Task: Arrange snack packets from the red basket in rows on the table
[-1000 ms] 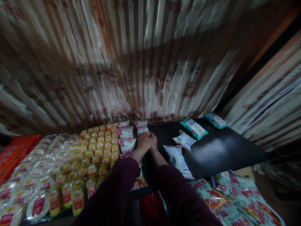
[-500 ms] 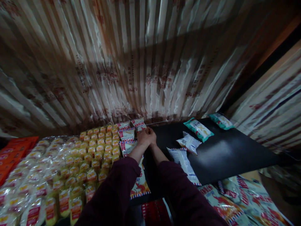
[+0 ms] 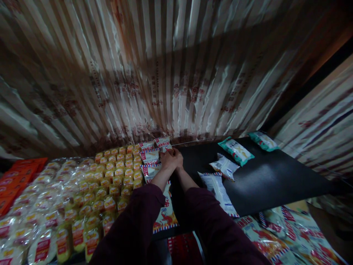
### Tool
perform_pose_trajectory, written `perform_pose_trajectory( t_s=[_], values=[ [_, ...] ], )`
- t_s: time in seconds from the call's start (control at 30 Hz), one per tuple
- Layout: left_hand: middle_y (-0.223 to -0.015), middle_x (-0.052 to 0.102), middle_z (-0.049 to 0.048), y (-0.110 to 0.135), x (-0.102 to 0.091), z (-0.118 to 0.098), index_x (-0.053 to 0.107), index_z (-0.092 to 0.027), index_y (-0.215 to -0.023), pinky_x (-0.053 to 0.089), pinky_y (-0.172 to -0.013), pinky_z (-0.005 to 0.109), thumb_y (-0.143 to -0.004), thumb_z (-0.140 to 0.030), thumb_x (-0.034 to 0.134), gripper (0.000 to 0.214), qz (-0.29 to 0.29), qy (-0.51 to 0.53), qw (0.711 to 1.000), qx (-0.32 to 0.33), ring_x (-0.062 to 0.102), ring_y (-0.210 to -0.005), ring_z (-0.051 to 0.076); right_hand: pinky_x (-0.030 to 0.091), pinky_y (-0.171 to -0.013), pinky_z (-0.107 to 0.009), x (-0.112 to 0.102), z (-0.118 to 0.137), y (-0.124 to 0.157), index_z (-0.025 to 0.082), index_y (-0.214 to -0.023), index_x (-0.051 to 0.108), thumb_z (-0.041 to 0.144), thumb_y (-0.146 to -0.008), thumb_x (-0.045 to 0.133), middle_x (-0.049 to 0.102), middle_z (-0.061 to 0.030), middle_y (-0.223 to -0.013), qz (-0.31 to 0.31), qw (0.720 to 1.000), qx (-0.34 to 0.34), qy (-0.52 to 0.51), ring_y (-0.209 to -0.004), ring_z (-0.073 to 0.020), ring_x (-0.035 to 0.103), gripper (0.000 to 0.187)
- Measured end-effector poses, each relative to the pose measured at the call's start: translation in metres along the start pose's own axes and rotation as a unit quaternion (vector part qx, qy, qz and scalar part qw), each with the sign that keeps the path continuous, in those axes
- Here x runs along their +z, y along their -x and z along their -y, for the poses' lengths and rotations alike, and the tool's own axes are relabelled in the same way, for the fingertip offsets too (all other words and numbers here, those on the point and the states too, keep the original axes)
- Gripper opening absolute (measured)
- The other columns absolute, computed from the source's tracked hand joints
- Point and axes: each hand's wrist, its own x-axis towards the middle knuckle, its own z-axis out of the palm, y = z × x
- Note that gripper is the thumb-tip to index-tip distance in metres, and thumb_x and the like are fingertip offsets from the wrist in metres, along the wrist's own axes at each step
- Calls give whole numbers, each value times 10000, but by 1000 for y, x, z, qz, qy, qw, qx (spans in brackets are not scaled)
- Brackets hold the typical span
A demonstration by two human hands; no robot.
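My left hand (image 3: 166, 162) and my right hand (image 3: 178, 159) are pressed together, fingers curled, at the back of a black shelf (image 3: 264, 176). They close on the near edge of a red, white and blue snack packet (image 3: 162, 142) at the far end of a row of like packets (image 3: 150, 157). That row runs back toward me to a larger packet (image 3: 165, 217) under my left sleeve. What lies between the fingers is partly hidden.
Left of the row lie several small yellow packets (image 3: 116, 180), clear-wrapped cakes (image 3: 41, 206) and orange boxes (image 3: 16, 176). On the right are two white packets (image 3: 224, 166) and two green ones (image 3: 236, 151). A heap of packets (image 3: 275, 235) lies lower right. Striped plastic sheeting (image 3: 165, 73) hangs behind.
My two hands have stayed clasped at the far packet and shifted only slightly. The camera has tilted a little, so everything sits slightly further right.
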Motion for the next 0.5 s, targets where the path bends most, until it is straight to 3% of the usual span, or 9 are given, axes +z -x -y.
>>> perform_pose_trajectory(
  t_s=[0.17,0.33,0.43,0.5],
  values=[
    [-1019,698,126,-3,6,1,654,-160,-978,440,-866,324,-754,-211,566,247,-4,4,1000,3,603,-1056,258,493,-802,-299,-11,8,4,177,-1057,664,276,-747,596,703,-78,-925,39,995,27,83,-890,-212,645,333],
    [-992,699,124,-8,14,4,663,-157,-952,449,-840,326,-753,-190,557,228,3,-3,999,39,618,-1018,254,486,-810,-275,-16,16,4,189,-1104,644,237,-801,547,703,-81,-965,81,986,39,138,-959,-212,643,322],
    [-1022,688,142,-11,19,7,665,-162,-961,446,-860,356,-789,-223,544,219,9,-7,999,51,605,-1049,277,485,-841,-295,-15,17,6,181,-1179,613,265,-821,545,680,-115,-1040,68,983,44,166,-986,-226,638,374],
    [-1063,678,143,-14,22,10,660,-184,-987,431,-898,378,-812,-249,541,221,11,3,998,62,583,-1094,289,472,-898,-316,-13,14,7,187,-1229,583,270,-806,570,657,-121,-1107,45,986,10,163,-1030,-233,621,431]
  ],
)
